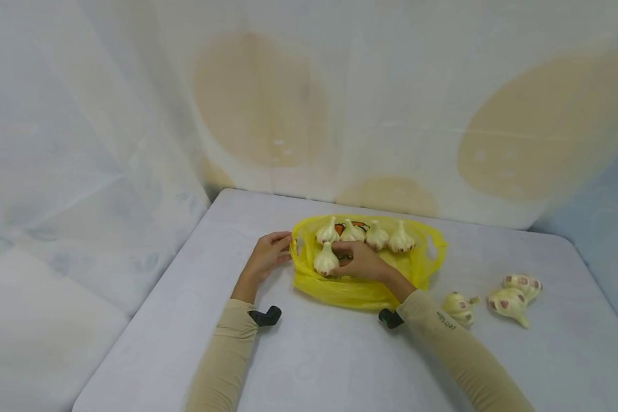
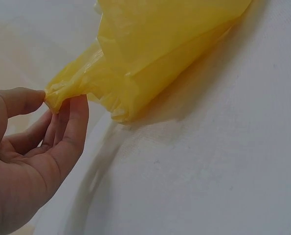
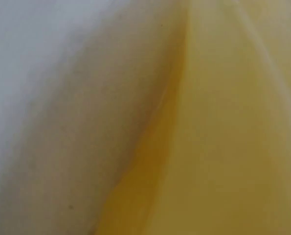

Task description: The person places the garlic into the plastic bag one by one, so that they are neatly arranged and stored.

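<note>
A yellow plastic bag (image 1: 350,293) lies spread open on the table. Along its far side stands a row of several garlic bulbs (image 1: 401,238), stems up. My right hand (image 1: 363,262) reaches in over the bag and holds another garlic bulb (image 1: 326,260) upright in front of the row's left end. At the bag's left end, my left hand (image 1: 268,254) pinches a gathered handle (image 2: 62,90) between thumb and fingers, as the left wrist view shows. Only the blurred bag side (image 3: 223,137) fills the right wrist view; the hand itself is hidden there.
Three more garlic bulbs lie on the table at the right: a single bulb (image 1: 459,309) beside the right sleeve, and two touching bulbs (image 1: 508,302) farther right. A pale cloth wall (image 1: 391,114) rises behind the white table (image 1: 319,366).
</note>
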Tool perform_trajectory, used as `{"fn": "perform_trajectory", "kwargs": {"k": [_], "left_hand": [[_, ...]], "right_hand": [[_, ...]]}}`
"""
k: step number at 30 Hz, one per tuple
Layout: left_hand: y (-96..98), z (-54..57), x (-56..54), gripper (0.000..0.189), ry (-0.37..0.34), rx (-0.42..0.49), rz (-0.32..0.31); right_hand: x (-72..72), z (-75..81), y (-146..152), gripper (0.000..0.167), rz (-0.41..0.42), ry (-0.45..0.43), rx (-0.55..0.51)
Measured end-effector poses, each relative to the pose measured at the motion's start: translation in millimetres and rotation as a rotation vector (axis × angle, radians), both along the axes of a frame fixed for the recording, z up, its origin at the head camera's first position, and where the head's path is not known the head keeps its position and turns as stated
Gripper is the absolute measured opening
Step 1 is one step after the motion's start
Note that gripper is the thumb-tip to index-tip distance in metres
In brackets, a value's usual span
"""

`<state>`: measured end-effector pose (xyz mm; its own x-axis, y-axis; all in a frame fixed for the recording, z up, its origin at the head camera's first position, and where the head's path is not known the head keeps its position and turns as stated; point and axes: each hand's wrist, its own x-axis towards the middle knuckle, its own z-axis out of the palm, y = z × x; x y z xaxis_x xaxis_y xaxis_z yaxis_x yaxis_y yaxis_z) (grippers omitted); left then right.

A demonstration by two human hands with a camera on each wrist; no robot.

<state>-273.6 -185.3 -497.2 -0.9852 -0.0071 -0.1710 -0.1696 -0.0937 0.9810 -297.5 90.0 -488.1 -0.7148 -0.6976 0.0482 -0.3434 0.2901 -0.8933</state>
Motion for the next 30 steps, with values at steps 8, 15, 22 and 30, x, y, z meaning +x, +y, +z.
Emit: {"fn": "perform_trajectory", "kwargs": {"k": [8, 15, 22, 30], "left_hand": [[1.0, -0.1, 0.1, 0.032, 0.007, -0.008, -0.003], [0.0, -0.3, 0.2, 0.032, 0.006, -0.001, -0.004], [-0.1, -1.3, -0.4, 0.033, 0.002, 0.0, 0.0], [-0.3, -0.4, -1.0, 0.034, -0.007, -0.007, -0.002]], "right_hand": [[4.3, 3.1, -1.4, 0.069, -0.025, -0.005, 0.002], [1.6, -0.1, -4.8, 0.067, -0.037, 0.013, -0.007], [-0.3, -1.0, -6.1, 0.067, -0.053, 0.043, 0.027], [1.7, 1.0, -5.1, 0.07, -0.102, 0.057, 0.064]]}}
